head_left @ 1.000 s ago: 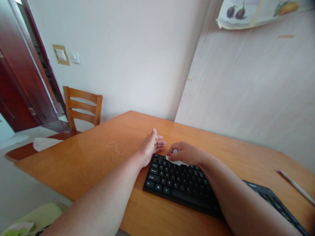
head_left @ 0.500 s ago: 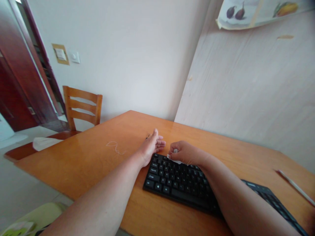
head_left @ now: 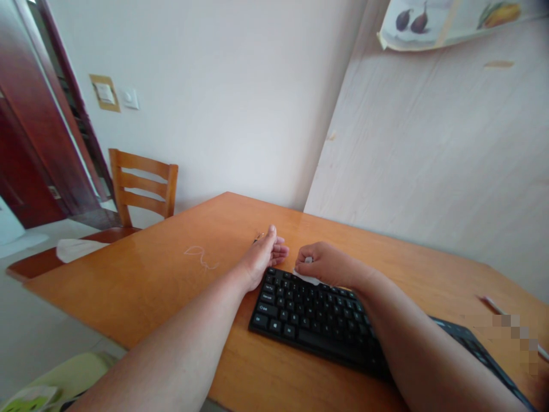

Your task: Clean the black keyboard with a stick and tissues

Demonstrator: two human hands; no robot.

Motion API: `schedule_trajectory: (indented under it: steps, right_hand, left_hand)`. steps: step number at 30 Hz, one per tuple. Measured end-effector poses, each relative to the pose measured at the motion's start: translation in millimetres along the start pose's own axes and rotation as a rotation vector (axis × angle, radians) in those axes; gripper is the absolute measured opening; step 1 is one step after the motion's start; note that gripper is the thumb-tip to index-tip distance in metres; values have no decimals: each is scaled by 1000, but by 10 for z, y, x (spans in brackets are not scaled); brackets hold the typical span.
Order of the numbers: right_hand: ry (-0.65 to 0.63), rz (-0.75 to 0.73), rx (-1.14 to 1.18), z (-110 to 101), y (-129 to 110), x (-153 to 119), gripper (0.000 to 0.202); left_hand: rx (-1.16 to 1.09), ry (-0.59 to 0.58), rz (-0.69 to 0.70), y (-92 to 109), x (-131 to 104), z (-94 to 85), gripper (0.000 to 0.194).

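Observation:
A black keyboard (head_left: 309, 320) lies on the wooden table, its middle right part hidden under my right forearm. My right hand (head_left: 321, 263) is closed on a small white cloth or tissue (head_left: 306, 278) at the keyboard's back row of keys. At the keyboard's back left corner, my left hand (head_left: 266, 254) rests on its edge with the palm turned right, thumb up and fingers stretched out. It holds nothing. A small dark object (head_left: 258, 238), too small to name, shows just behind the left hand.
The wooden table (head_left: 171, 297) bears a loose pale string (head_left: 201, 257) on the left and a thin stick-like object (head_left: 493, 305) at the right. A wooden chair (head_left: 143, 183) stands beyond the left edge. A wall and a leaning board rise behind.
My right hand has shifted slightly to the right with the white cloth, and its forearm has moved a little the same way. My left hand stays in place.

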State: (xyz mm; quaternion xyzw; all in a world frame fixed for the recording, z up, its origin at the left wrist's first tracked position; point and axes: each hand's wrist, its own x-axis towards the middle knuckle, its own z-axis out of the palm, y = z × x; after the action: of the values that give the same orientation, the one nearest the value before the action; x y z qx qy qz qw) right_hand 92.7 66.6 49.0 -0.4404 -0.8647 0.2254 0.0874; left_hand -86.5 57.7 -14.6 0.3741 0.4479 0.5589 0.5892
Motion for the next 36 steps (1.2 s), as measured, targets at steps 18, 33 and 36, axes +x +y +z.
schedule_trajectory:
  steps: [18,33,36]
  right_hand:
    - [-210,146,85,-30,77,-6,21]
    - [-246,134,115,-33,200,21,28]
    - [-190,120,87,16,156,38,29]
  left_hand:
    - [81,-10,42,13,-52,21,62]
    - [104,-31,67,-6,-52,13,59]
    - [106,-29,82,-27,-52,10,54]
